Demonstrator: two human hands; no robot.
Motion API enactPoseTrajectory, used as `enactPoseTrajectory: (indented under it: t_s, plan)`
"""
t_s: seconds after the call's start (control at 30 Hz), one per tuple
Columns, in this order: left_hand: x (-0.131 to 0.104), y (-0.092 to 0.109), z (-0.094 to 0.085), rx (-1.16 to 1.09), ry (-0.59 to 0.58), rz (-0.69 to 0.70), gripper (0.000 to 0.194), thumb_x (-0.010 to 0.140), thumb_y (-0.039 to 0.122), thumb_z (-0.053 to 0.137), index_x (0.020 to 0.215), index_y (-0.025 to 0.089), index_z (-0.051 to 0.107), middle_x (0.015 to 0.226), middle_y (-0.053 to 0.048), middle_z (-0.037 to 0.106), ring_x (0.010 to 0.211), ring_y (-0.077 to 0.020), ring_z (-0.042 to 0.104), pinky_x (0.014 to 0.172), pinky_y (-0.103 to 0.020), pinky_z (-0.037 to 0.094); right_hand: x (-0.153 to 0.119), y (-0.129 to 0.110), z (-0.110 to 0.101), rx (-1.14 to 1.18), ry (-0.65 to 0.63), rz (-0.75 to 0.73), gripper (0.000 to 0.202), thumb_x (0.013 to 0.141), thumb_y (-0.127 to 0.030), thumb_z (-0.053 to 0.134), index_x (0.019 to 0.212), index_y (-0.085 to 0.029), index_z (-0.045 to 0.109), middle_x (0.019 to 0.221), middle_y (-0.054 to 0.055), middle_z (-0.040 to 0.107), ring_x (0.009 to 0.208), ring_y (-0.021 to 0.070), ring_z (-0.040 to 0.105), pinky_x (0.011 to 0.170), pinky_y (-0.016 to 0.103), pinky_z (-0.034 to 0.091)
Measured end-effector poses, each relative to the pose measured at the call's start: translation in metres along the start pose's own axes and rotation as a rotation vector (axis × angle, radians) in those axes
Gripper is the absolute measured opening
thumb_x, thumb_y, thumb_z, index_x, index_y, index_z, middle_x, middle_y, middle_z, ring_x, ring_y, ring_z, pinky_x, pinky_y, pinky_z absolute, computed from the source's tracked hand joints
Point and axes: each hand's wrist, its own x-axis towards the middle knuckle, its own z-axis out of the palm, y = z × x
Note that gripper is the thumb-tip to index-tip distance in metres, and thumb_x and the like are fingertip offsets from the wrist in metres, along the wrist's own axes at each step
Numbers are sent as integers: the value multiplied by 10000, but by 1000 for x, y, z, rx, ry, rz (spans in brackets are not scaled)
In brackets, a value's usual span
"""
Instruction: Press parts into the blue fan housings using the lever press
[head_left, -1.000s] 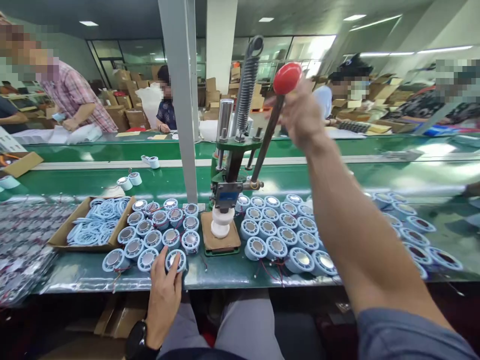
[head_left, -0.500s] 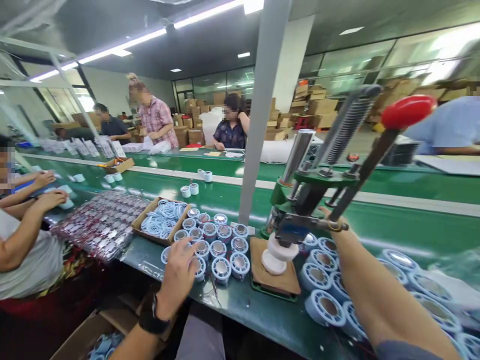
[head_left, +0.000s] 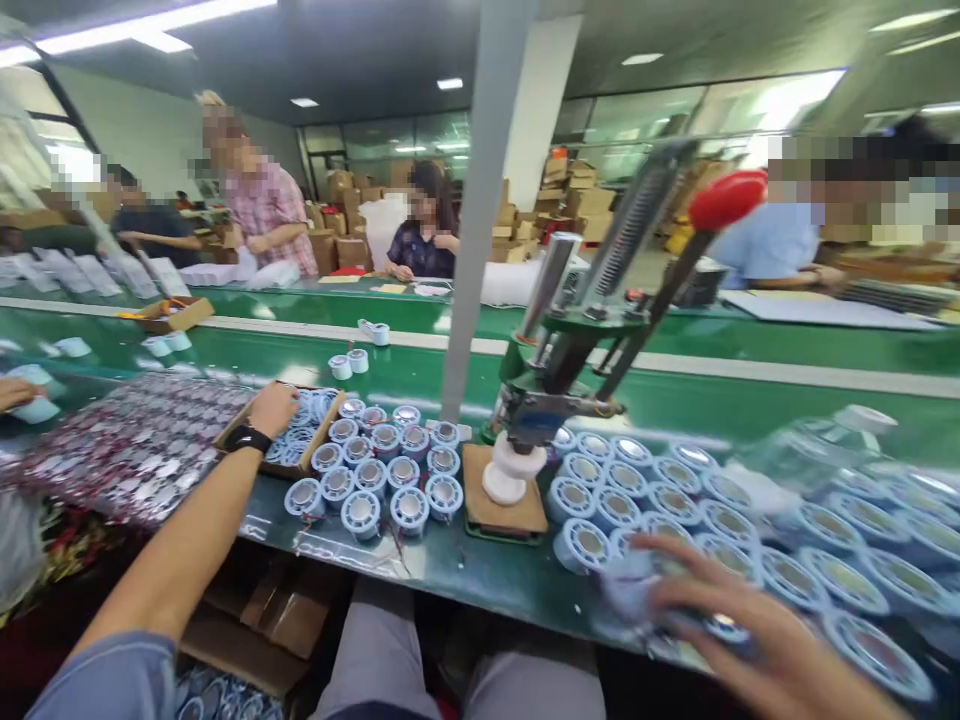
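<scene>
My left hand (head_left: 274,408) reaches into a cardboard box (head_left: 304,466) of light-blue rings (head_left: 307,420); its fingertips are hidden among them. My right hand (head_left: 720,610), smeared by motion, is at the near edge of the right-hand group of units. Its fingers are around a blurred light-blue round unit (head_left: 634,590). Sharp light-blue round units with silvery discs (head_left: 585,543) stand close by. Between the two groups is a green hand press (head_left: 555,370) with a red-knobbed lever (head_left: 727,200). Its white round pad sits above a white disc (head_left: 502,485) on a brown board.
Another group of light-blue units (head_left: 367,475) stands left of the press. A sheet of silvery parts with red wires (head_left: 135,440) lies further left. A grey post (head_left: 480,200) rises behind the bench. At far left is a co-worker's hand (head_left: 13,392); people sit and stand across the line.
My left hand has moved from the left group of units into the ring box. My right hand has left the press lever and come down to the right-hand units. The view has shifted right.
</scene>
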Motion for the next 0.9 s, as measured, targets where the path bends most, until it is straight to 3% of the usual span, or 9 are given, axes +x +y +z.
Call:
enactPoseTrajectory:
  t_s: [0.1,0.23,0.3,0.37,0.43,0.5,0.63,0.73,0.9]
  plan:
    - [4,-2,-7,2,-1,-22,309,895,382,517,838,109,650,816,-10,698,949,-207,670,963,-401,503,-30,-51,69,39,-221,-9,377,692,-130,526,889,-377,731,1296,23,619,1148,285,652,892,467,623]
    - [-13,20,-15,-20,132,-56,336,928,430,441,977,136,596,977,-5,719,964,-196,678,953,-455,518,-16,-58,122,60,-199,78,371,636,-32,409,800,-215,687,1348,34,585,1278,261,550,1056,533,501]
    - [-48,50,-14,-139,249,1,290,920,438,467,1009,176,553,1136,-24,717,1000,-198,682,953,-433,531,-12,-50,137,108,-126,86,434,619,-6,380,851,-207,687,1382,25,560,1353,246,473,1130,537,426]
    - [-99,91,-7,-330,307,157,218,917,418,491,987,214,520,1228,-47,700,1039,-218,689,937,-413,554,-13,-46,152,166,3,102,590,644,-1,385,1114,-228,660,1475,37,469,1427,233,385,1182,521,369]
    - [-153,138,8,-439,228,399,110,947,332,463,959,233,511,1297,-65,670,1124,-224,670,940,-381,561,-16,-46,170,184,172,155,676,736,-50,456,1385,-236,489,1541,81,362,1460,244,336,1192,506,359]
    - [-196,184,29,-513,105,603,102,942,189,420,924,232,511,1349,-83,636,1218,-209,630,963,-343,560,-19,-49,187,170,335,238,651,811,-163,567,1439,-217,404,1499,132,380,1419,270,388,1162,495,395]
    - [-229,244,69,-544,-97,737,276,859,43,387,1027,191,548,1369,-133,608,1267,-224,602,1018,-378,554,-21,-54,207,205,430,317,449,846,-231,602,1278,-186,490,1234,123,569,1155,224,593,1012,390,526]
    - [-225,252,81,-540,-199,750,404,792,7,427,1142,167,553,1402,-154,580,1315,-255,563,1065,-442,532,-21,-53,208,253,385,303,495,830,-196,579,1311,-186,464,1241,108,606,1125,195,630,986,331,544]
    - [-218,241,72,-543,-302,863,411,804,46,522,1184,195,566,1425,-135,565,1350,-263,526,1112,-464,496,-21,-43,200,385,228,315,794,738,-118,559,1487,-188,305,1378,112,560,1268,206,580,1113,371,471]
